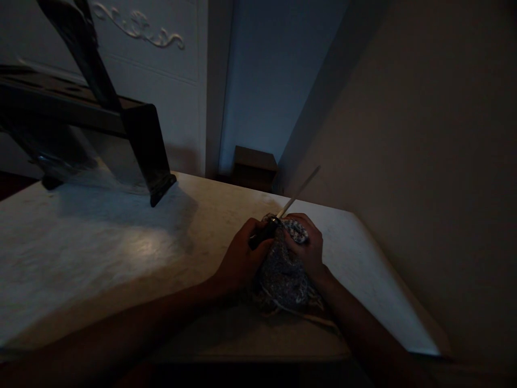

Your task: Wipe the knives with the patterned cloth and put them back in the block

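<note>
My left hand [242, 253] is closed around the black handle of a knife [299, 189]. Its narrow blade, seen almost edge-on, points up and away to the right, and a shiny spot marks the handle's top. My right hand [310, 245] grips a mottled grey cloth [285, 275] close beside the handle. The cloth bunches up between both hands and hangs down toward the table, with pale loose strands at its lower edge. Dim light hides how the cloth lies against the base of the blade.
A black-framed knife rack [139, 134] with a dark handle sticking up stands at the back left of the pale tabletop [133, 242]. Beyond the far edge sits a brown box [255, 159] in the corner. A wall [424, 161] runs along the right side.
</note>
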Action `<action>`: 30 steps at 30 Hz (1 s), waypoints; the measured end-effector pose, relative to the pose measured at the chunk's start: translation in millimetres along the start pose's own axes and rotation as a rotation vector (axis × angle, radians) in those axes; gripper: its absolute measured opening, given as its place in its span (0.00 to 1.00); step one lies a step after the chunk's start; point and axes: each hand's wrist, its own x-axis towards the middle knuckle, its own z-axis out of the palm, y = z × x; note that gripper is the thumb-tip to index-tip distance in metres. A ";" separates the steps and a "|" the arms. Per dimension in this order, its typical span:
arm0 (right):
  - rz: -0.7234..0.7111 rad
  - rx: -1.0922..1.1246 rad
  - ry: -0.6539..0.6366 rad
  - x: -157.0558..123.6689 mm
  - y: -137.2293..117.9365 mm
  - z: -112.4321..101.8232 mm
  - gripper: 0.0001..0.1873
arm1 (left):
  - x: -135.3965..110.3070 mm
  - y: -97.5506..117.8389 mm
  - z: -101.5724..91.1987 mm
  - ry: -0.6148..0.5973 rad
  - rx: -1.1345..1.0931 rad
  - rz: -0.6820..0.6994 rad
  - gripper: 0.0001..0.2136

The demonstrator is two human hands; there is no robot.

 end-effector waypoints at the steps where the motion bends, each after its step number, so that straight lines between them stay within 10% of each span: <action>1: -0.013 -0.005 0.004 -0.5 -0.2 -0.4 0.08 | -1.2 2.1 -0.3 0.003 0.024 0.008 0.08; 16: -0.078 -0.091 0.032 -5.0 -5.9 1.4 0.07 | -6.4 6.9 -1.4 -0.045 0.136 0.032 0.05; 30: 0.025 -0.044 0.033 0.5 -9.7 3.2 0.03 | 10.0 8.9 -1.8 -0.095 -0.419 -0.304 0.12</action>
